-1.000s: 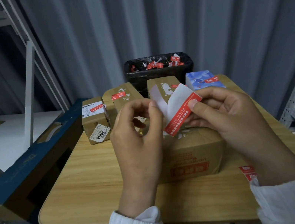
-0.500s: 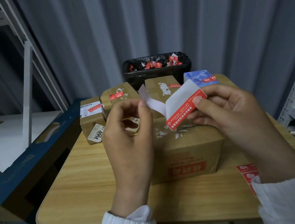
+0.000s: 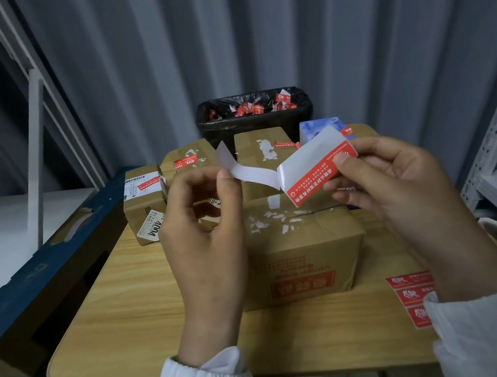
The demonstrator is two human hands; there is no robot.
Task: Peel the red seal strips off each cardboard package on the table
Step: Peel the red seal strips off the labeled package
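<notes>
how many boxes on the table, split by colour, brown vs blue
brown cardboard boxes: 4
blue box: 1
total: 5

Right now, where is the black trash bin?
In the head view, the black trash bin stands in the middle, behind the far edge of the table, just past the back row of boxes and in front of the grey wall.
</notes>
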